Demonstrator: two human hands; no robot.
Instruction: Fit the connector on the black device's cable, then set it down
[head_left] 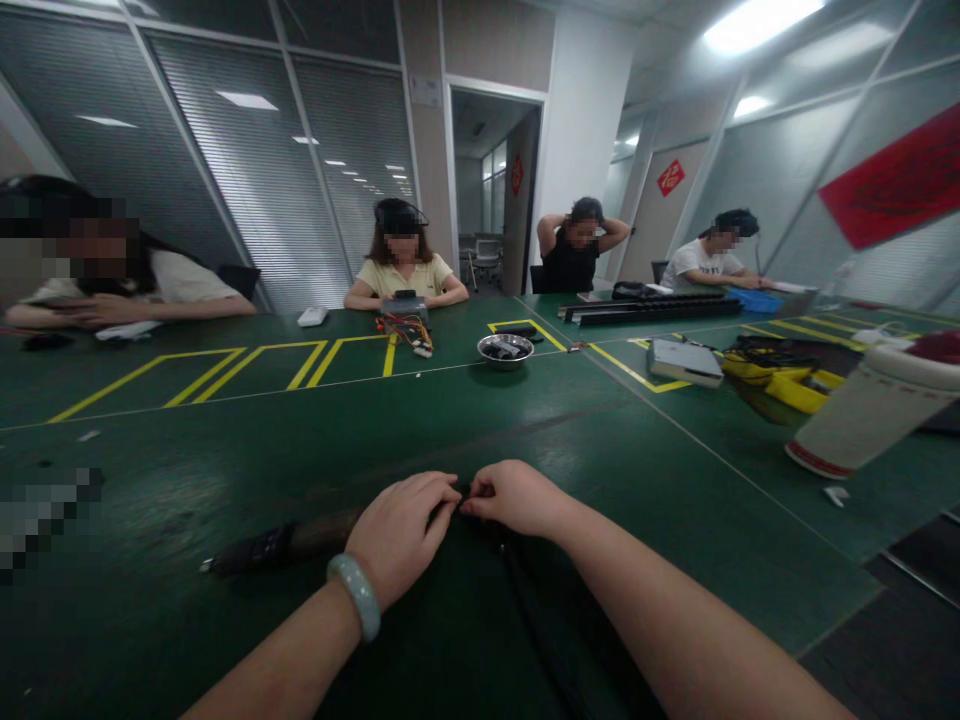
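Observation:
My left hand [401, 525], with a pale green bangle [355, 598] on its wrist, rests over the rear end of a long dark tool [277, 545]. This tool lies on the green table [360, 420] and has a narrow silvery tip pointing left; its exact kind is unclear. Thumb and forefinger of my left hand are pinched near the fingertips of my right hand [517, 498]. My right hand is also closed in a pinch. Something small and dark shows between the two hands, too hidden to name. A black cord or strap [532, 610] runs from there toward me.
Ahead stands a metal bowl [505, 350] with dark pieces in it. Bundled wires [409, 330], a grey box [684, 362], a yellow-and-black bag [787, 375], black rails [652, 310] and a tilted white cup-like container [874, 410] are further off. Several people sit across the table.

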